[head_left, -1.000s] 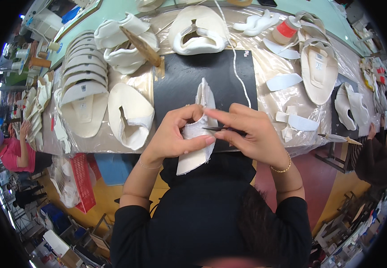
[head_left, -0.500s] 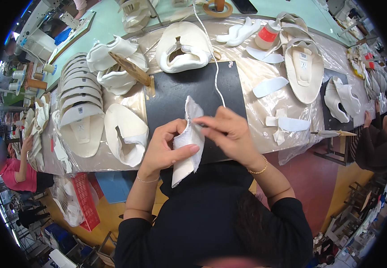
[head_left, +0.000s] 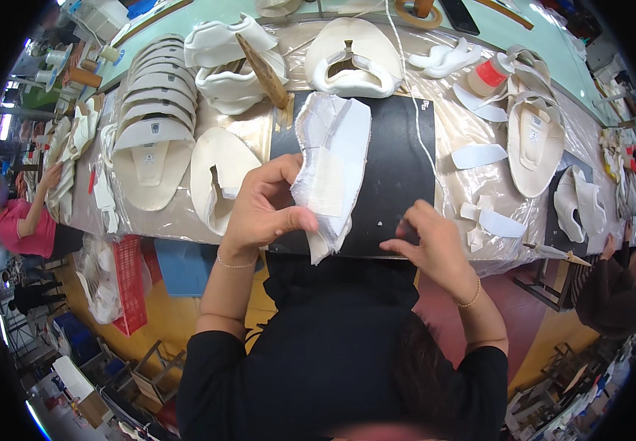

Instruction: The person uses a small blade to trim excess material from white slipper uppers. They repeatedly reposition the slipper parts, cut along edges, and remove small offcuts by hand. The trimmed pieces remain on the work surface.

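My left hand pinches a white shoe upper piece between thumb and fingers. The piece stands upright, its inner side with pale lining and stiffener turned toward me. Off to its right, my right hand hovers over the near edge of the black work mat. Its thumb and bent fingers are apart, and nothing shows between them. A tiny white scrap is on the mat beside the right hand. Left of the held piece lies a cream shoe upper; another upper sits at the mat's far edge.
Nested shoe uppers line the left of the plastic-covered table. A wooden tool leans by stacked uppers. To the right are a red-and-white bottle, loose white pieces and an awl. A white cord crosses the mat.
My left hand has turned the upper piece so its broad inner side shows. My right hand has come away from the piece, moving right and down. The whole view has shifted slightly.
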A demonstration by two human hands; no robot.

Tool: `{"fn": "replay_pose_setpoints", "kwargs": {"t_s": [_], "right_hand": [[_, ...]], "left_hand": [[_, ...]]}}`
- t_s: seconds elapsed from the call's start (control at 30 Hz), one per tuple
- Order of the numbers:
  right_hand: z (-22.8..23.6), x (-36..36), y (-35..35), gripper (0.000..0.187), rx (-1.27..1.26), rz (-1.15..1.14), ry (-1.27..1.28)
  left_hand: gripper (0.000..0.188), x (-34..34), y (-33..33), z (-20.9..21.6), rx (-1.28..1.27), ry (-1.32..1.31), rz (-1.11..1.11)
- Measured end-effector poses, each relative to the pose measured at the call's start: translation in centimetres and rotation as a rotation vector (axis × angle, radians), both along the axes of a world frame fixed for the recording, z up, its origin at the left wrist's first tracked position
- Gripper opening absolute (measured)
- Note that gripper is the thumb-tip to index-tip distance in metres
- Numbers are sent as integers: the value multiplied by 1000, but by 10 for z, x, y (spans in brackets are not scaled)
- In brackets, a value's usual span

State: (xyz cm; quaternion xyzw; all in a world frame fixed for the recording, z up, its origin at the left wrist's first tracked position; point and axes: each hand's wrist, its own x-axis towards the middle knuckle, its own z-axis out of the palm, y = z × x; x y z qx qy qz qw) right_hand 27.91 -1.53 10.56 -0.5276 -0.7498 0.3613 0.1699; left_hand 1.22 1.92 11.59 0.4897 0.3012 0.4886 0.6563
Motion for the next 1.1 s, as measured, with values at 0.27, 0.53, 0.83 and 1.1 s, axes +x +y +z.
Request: {"fn": "replay_pose_setpoints", "kwargs": {"t_s": [0.27,0.53,0.83,1.1], "right_hand": [[40,-29,20,24,442,33,356],[49,-36,28,30,789,228,2],[32,-37,38,18,800,296,-80],[8,-35,50,24,558,16,235]], "left_hand": [[36,8,-7,13,77,322,25],[30,23,-19,24,470,789,237],[30,37,-15,8,519,853,208],[30,34,-12,9,329,772,106]]}}
